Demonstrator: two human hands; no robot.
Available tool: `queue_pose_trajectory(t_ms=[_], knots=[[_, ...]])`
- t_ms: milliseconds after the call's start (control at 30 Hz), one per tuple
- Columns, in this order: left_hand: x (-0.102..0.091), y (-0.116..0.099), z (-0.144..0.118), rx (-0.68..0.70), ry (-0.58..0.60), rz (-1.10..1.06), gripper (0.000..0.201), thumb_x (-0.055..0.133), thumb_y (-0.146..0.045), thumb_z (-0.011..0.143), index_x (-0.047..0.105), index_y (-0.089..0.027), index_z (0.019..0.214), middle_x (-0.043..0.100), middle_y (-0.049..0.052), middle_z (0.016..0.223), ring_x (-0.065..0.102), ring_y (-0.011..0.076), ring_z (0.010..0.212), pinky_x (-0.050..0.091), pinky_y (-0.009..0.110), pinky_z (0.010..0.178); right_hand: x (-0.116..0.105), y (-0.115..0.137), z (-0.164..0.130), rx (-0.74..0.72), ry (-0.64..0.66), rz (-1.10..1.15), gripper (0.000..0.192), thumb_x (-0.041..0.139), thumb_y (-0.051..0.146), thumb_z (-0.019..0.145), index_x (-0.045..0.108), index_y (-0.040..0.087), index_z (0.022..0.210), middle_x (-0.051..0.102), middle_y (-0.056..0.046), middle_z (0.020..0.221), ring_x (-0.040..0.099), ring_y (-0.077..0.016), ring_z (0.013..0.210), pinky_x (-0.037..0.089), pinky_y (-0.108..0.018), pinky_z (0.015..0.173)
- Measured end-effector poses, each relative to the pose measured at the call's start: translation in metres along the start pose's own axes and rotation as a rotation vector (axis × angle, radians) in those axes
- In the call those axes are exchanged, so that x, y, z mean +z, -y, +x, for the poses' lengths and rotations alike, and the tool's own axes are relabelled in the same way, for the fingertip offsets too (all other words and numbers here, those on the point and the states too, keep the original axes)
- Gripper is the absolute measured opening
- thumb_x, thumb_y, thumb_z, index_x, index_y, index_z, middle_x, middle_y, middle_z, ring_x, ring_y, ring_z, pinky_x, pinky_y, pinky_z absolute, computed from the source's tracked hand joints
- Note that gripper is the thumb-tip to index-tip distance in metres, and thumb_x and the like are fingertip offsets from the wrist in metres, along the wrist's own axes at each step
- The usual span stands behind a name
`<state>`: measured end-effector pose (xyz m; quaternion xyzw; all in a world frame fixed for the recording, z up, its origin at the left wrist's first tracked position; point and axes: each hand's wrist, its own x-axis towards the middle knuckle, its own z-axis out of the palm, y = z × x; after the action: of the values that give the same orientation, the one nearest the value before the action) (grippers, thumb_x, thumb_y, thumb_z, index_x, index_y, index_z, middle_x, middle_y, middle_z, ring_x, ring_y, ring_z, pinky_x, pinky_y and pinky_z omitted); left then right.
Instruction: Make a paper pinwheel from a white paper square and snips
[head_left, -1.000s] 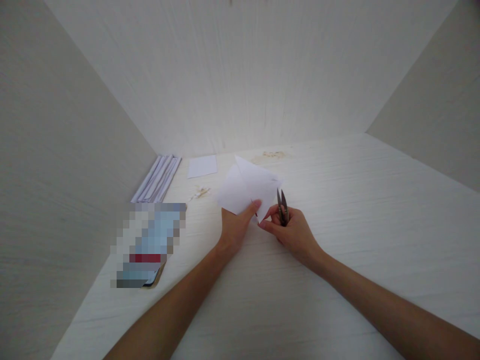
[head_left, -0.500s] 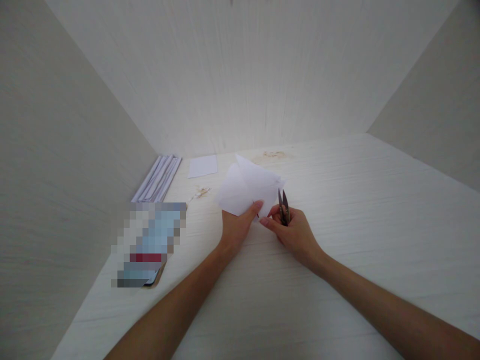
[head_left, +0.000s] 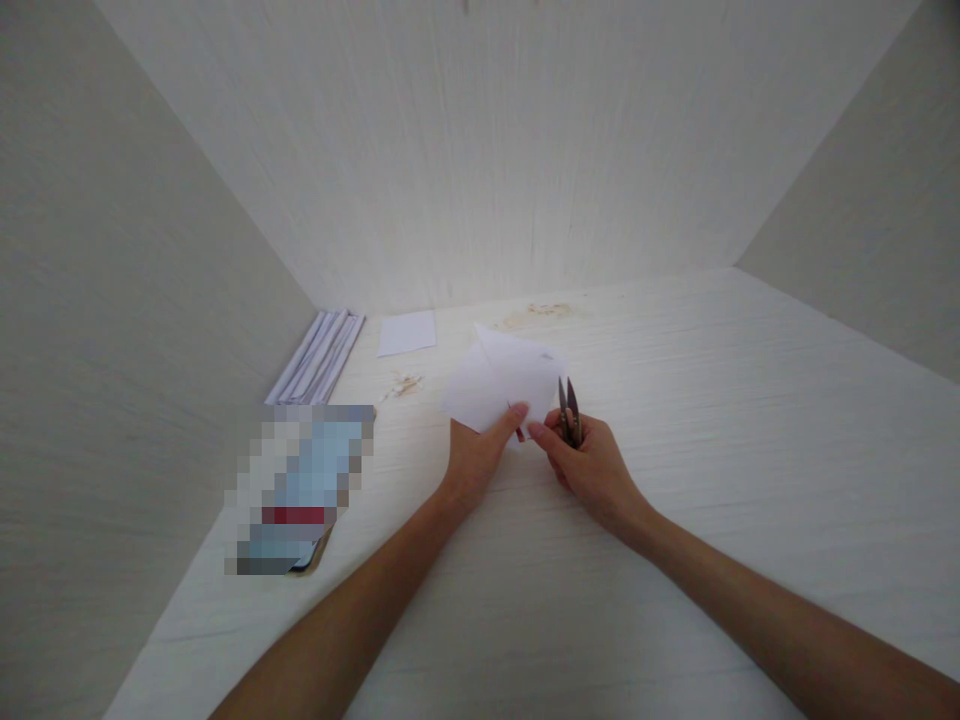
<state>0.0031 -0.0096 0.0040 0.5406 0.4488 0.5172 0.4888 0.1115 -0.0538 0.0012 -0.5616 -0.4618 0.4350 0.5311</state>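
My left hand [head_left: 476, 462] is closed on a folded sheet of white paper [head_left: 506, 370], its thumb lying on the near edge. A slit shows beside that thumb, with a small dark-red patch next to it that I cannot make out. Held in my right hand [head_left: 592, 468] is a pair of scissors [head_left: 571, 405], blades upward and slightly apart, their handles mostly hidden by the fingers. The thumb of the same hand presses on the paper's near right corner.
Folded white papers [head_left: 319, 355] are stacked against the left wall, with a flat white square of paper [head_left: 407, 333] beside them. Nearer lies a blurred-out phone-like object [head_left: 315, 480]. Small pale scraps [head_left: 405, 384] are on the white table [head_left: 735, 450]; walls enclose its back and sides.
The paper has tipped lower and turned slightly, its top point dropping. My right thumb has shifted onto the paper's near corner, where more of the dark-red patch shows. The scissors stay in my right hand.
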Motion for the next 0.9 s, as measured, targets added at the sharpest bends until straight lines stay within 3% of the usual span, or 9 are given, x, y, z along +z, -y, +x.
queue_pose_trajectory(t_ms=[100, 267, 333, 400, 467, 533, 600, 733, 900], knots=[[0.001, 0.0, 0.0, -0.003, 0.002, 0.014, 0.016, 0.064, -0.029, 0.061, 0.056, -0.017, 0.057, 0.059, -0.003, 0.054, 0.056, 0.0114, 0.054, 0.047, 0.025, 0.063, 0.001, -0.002, 0.0, 0.013, -0.015, 0.026, 0.026, 0.057, 0.04, 0.069, 0.045, 0.018, 0.061, 0.033, 0.009, 0.041, 0.027, -0.0043, 0.034, 0.02, -0.019, 0.033], [0.001, 0.0, 0.002, -0.053, -0.095, -0.067, 0.018, 0.066, -0.028, 0.058, 0.059, -0.017, 0.071, 0.065, 0.001, 0.075, 0.061, 0.0146, 0.076, 0.047, 0.027, 0.073, -0.002, 0.004, -0.001, 0.079, -0.009, 0.228, 0.029, 0.051, 0.048, 0.071, 0.046, 0.02, 0.076, 0.03, 0.01, 0.045, 0.023, -0.0041, 0.033, 0.014, -0.017, 0.03], [0.0, 0.001, 0.003, -0.092, -0.135, -0.102, 0.024, 0.066, -0.028, 0.058, 0.059, -0.017, 0.078, 0.065, 0.002, 0.077, 0.06, 0.0159, 0.08, 0.047, 0.029, 0.075, -0.01, 0.009, 0.004, 0.127, 0.021, 0.328, 0.033, 0.042, 0.053, 0.074, 0.045, 0.021, 0.081, 0.031, 0.01, 0.048, 0.019, -0.0036, 0.033, 0.009, -0.016, 0.03], [0.0, 0.001, 0.004, -0.106, -0.162, -0.14, 0.027, 0.066, -0.027, 0.059, 0.059, -0.018, 0.083, 0.065, 0.003, 0.084, 0.06, 0.0156, 0.083, 0.045, 0.029, 0.078, -0.022, 0.016, 0.018, 0.142, -0.015, 0.292, 0.032, 0.038, 0.051, 0.076, 0.045, 0.02, 0.081, 0.033, 0.009, 0.051, 0.019, -0.0031, 0.032, 0.01, -0.016, 0.03], [-0.001, 0.0, 0.005, -0.133, -0.149, -0.178, 0.028, 0.066, -0.027, 0.06, 0.059, -0.018, 0.086, 0.065, 0.004, 0.088, 0.06, 0.0157, 0.083, 0.046, 0.029, 0.077, -0.032, 0.023, 0.043, 0.153, -0.021, 0.101, 0.027, 0.04, 0.043, 0.077, 0.048, 0.018, 0.079, 0.034, 0.008, 0.05, 0.021, -0.0032, 0.032, 0.012, -0.017, 0.031], [-0.001, -0.001, 0.005, -0.162, -0.148, -0.206, 0.029, 0.065, -0.024, 0.06, 0.059, -0.017, 0.087, 0.066, 0.005, 0.088, 0.061, 0.0161, 0.081, 0.047, 0.029, 0.075, -0.036, 0.03, 0.076, 0.058, -0.008, -0.194, 0.027, 0.034, 0.037, 0.081, 0.052, 0.016, 0.081, 0.04, 0.005, 0.053, 0.028, -0.005, 0.034, 0.019, -0.018, 0.033], [-0.002, -0.002, 0.006, -0.199, -0.145, -0.22, 0.031, 0.065, -0.022, 0.06, 0.058, -0.016, 0.089, 0.066, 0.006, 0.087, 0.061, 0.0163, 0.079, 0.047, 0.029, 0.074, -0.032, 0.034, 0.112, -0.133, 0.004, -0.724, 0.031, 0.028, 0.028, 0.084, 0.056, 0.014, 0.083, 0.051, -0.001, 0.061, 0.04, -0.0078, 0.043, 0.029, -0.02, 0.039], [-0.003, -0.005, 0.007, -0.242, -0.173, -0.236, 0.033, 0.065, -0.023, 0.06, 0.057, -0.015, 0.091, 0.065, 0.007, 0.09, 0.061, 0.0164, 0.078, 0.048, 0.025, 0.065, -0.004, 0.031, 0.17, -0.245, 0.037, -0.971, 0.021, 0.045, 0.021, 0.078, 0.062, 0.012, 0.071, 0.06, -0.009, 0.072, 0.054, -0.0166, 0.07, 0.037, -0.024, 0.06], [-0.004, -0.001, 0.01, -0.266, -0.188, -0.236, 0.035, 0.064, -0.026, 0.061, 0.056, -0.014, 0.092, 0.065, 0.007, 0.083, 0.06, 0.0152, 0.065, 0.045, 0.022, 0.047, 0.026, 0.016, 0.192, -0.318, 0.1, -1.172, 0.021, 0.046, 0.021, 0.08, 0.064, 0.012, 0.083, 0.057, -0.013, 0.095, 0.054, -0.0206, 0.084, 0.038, -0.027, 0.069]])
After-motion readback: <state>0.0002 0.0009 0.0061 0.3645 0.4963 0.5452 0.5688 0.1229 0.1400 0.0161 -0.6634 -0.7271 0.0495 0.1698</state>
